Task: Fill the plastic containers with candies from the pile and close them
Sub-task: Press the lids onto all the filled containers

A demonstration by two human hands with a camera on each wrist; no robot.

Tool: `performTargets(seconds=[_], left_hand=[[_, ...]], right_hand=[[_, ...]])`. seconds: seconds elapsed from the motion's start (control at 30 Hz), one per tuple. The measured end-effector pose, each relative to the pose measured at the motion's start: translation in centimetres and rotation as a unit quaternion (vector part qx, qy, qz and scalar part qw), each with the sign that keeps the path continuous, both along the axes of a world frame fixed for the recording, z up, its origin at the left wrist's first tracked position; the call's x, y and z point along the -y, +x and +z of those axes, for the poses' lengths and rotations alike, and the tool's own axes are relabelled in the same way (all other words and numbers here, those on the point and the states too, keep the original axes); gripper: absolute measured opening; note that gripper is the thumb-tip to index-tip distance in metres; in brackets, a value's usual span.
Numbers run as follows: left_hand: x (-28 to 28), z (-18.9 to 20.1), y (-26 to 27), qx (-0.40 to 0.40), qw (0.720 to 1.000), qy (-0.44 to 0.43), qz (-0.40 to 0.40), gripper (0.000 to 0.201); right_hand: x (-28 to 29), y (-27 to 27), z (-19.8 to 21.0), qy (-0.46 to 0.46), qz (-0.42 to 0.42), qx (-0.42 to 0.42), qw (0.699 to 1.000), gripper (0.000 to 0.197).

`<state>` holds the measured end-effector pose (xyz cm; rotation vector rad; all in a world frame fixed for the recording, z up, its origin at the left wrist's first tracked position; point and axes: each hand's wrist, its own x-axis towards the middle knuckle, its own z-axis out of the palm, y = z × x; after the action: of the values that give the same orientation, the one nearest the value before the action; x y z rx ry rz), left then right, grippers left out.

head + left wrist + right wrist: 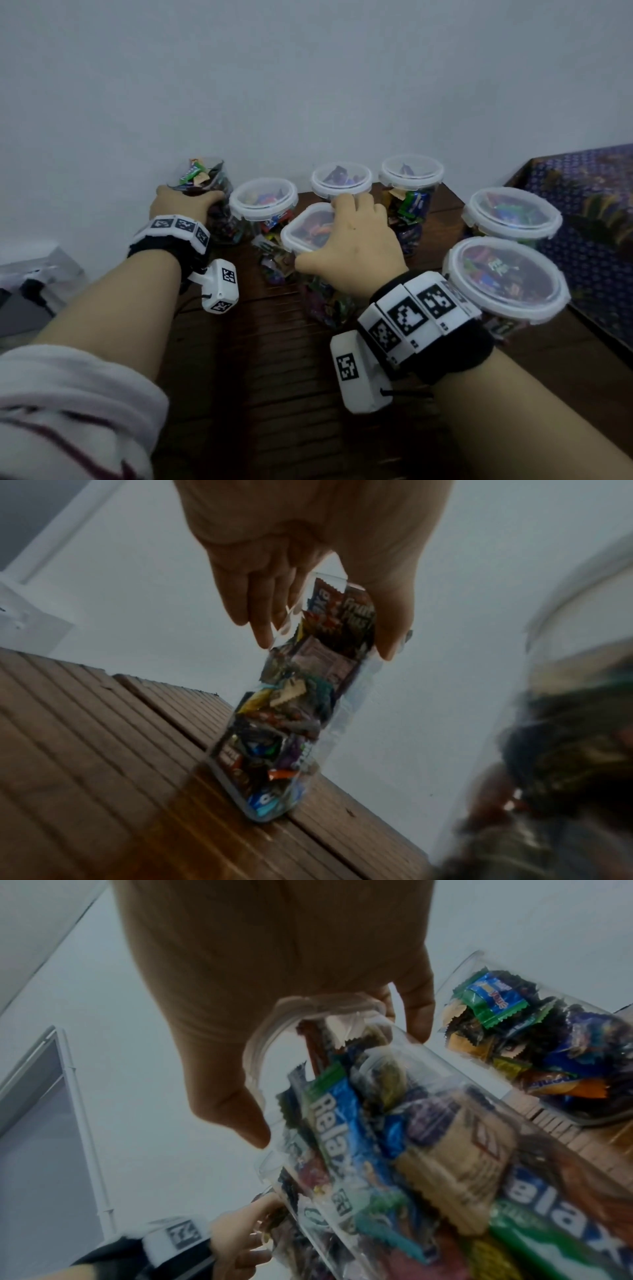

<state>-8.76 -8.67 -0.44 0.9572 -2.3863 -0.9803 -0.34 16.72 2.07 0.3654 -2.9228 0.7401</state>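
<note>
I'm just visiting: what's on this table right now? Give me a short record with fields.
Surface: dark wooden slatted table
Left hand: grips the open, lidless clear plastic container of wrapped candies
Right hand: fingers curled over the white-rimmed lid of a filled clear container
Lidded containers: six in view
Loose candy pile: none visible

Each wrist wears a black band (455, 356) lined with white blocks bearing black square markers; a white sleeve (68, 411) with dark red stripes covers the left forearm.
</note>
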Motion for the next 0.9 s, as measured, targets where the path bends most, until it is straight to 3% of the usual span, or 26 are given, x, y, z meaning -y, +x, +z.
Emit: performTargets(seconds=[0.1,0.23,0.43,0.63,0.7,0.8,0.83,0.9], left_hand=[[0.9,-0.1,1.8,-0.008,1.0,-0.017,-0.025,0.083],[1.8,0.1,5.1,-0.009,0.998,-0.045,-0.049,0.054],[3.5,0.5,11.0,0.029,0.993,-0.067,-0.089,0.062],[4.4,1.0,16.2,0.03,0.988,-0.044,-0.143,0.042],[5.0,0.8,17.3,0.034,0.987,-0.039,-0.152,0.049],[5.4,0.5,18.2,0.053,0.985,-0.02,-0.165,0.078],[5.5,0.4,18.4,0.055,0.985,-0.01,-0.166,0.083],[5.3,0.2,18.6,0.046,0.983,0.011,-0.177,0.074]], right_hand=[[0.1,0.1,0.1,0.002,-0.003,0.006,1.0,0.087],[0.1,0.1,0.3,0.011,-0.003,0.016,1.0,0.088],[0.1,0.2,0.5,0.032,-0.001,0.021,0.999,0.089],[0.1,0.6,1.2,0.101,0.01,0.013,0.995,0.09],[0.8,1.7,1.4,0.1,0.033,-0.062,0.993,0.078],[3.7,4.7,1.6,-0.005,0.136,-0.221,0.966,0.042],[4.9,5.8,1.7,-0.025,0.189,-0.222,0.956,0.035],[7.6,7.7,1.1,0.015,0.294,-0.131,0.947,0.024]])
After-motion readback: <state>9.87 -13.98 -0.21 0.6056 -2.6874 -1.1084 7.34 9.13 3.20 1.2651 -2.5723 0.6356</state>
